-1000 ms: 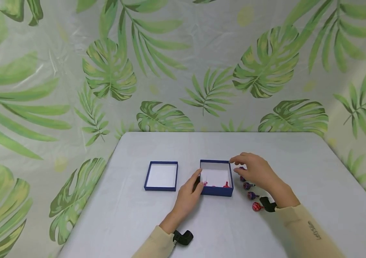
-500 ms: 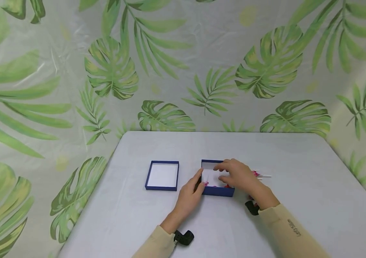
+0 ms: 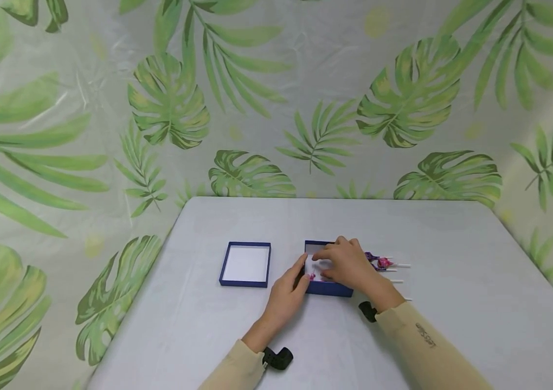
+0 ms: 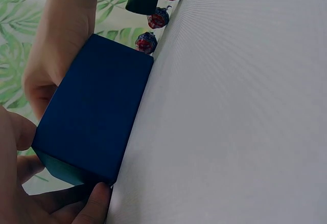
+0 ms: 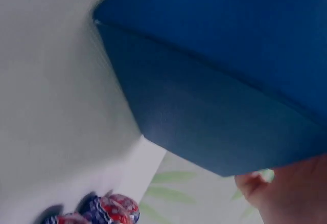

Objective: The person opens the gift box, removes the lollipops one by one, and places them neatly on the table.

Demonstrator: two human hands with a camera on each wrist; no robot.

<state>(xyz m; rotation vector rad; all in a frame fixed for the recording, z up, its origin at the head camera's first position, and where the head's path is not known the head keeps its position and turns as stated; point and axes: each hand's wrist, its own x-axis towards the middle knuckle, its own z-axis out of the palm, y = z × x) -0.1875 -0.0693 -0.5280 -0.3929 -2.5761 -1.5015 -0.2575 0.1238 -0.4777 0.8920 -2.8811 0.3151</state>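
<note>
A blue box (image 3: 329, 288) with a white inside stands upright on the table, its top uncovered. My left hand (image 3: 286, 290) holds its left side, thumb by the front corner and fingers along the wall; the left wrist view shows fingertips (image 4: 97, 203) at a lower corner. My right hand (image 3: 347, 265) reaches in over the right rim, thumb and forefinger apart and pointing down into the box, with nothing visible between them. Pink-wrapped candy (image 3: 312, 277) shows inside at the front left. The right hand hides much of the interior.
Several wrapped lollipops (image 3: 385, 262) lie on the table right of the box, partly behind the right forearm, sticks pointing right. A shallow blue-edged lid (image 3: 245, 264) with a white inside lies left of the box. A leaf-patterned sheet (image 3: 325, 108) hangs behind the table (image 3: 184, 336).
My right hand has moved left from above the lollipops into the box, uncovering a pink lollipop and sticks at the right. The left hand has stayed at the box's left side.
</note>
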